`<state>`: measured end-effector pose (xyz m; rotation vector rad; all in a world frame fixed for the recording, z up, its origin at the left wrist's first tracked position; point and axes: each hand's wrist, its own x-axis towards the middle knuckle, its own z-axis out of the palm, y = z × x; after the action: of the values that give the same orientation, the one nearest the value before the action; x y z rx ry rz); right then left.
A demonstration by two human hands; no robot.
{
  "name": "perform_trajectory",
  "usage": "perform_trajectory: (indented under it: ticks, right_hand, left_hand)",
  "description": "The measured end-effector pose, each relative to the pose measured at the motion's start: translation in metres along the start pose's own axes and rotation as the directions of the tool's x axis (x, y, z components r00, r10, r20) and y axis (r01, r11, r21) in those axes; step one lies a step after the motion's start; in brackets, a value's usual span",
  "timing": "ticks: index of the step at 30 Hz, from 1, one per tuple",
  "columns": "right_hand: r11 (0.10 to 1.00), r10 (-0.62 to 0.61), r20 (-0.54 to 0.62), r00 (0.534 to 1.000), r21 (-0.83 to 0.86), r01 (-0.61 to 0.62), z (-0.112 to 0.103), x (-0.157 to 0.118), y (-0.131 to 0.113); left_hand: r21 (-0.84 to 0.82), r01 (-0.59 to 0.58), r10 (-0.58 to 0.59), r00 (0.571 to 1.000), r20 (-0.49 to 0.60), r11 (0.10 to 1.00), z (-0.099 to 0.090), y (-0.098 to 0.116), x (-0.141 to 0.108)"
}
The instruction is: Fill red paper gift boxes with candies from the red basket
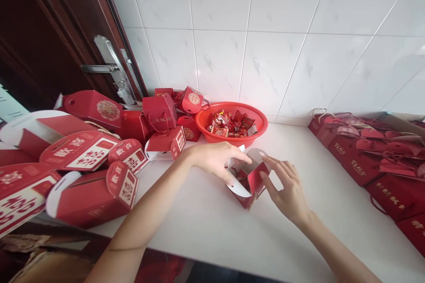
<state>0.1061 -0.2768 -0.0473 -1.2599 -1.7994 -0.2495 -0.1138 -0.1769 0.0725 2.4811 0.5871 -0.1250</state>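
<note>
A small red gift box (246,192) stands on the white counter in front of me with its top flaps up, their pale inner faces showing. Some red-wrapped pieces show inside, too shaded to name. My left hand (215,159) reaches over the box's left side, its thumb on a rounded flap and its fingers by the far flap. On the right, my right hand (285,181) has thumb and fingertips around the edge of the right side, near a flap with a round hole. Behind the box sits a red plastic basket (232,139) with wrapped candies (222,120) in it.
Several red boxes (96,194) are heaped on the left, some with flaps raised. Rows of red boxes with cord handles (352,159) line the right. A white tiled wall (219,62) rises behind, and a dark door (49,31) with a metal handle stands left.
</note>
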Motion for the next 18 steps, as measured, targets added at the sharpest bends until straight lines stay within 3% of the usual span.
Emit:
perform_trajectory:
  ticks: [5, 10, 18]
  right_hand:
    - [0.995, 0.066, -0.027, 0.997, 0.083, -0.063, 0.005, -0.005, 0.002]
    - [0.99, 0.053, -0.058, 0.997, 0.134, -0.045, 0.007, -0.006, -0.001]
    - [0.999, -0.026, -0.196, 0.98, 0.037, 0.034, 0.008, -0.01, -0.009]
  left_hand:
    - [-0.187, -0.127, 0.123, 0.992, -0.028, 0.974, 0.008, 0.0, 0.006]
    - [-0.437, -0.156, 0.203, 0.977, 0.062, 0.886, 0.02, -0.007, 0.019]
    - [-0.276, -0.116, 0.139, 0.988, 0.063, 0.954, 0.008, -0.016, 0.017]
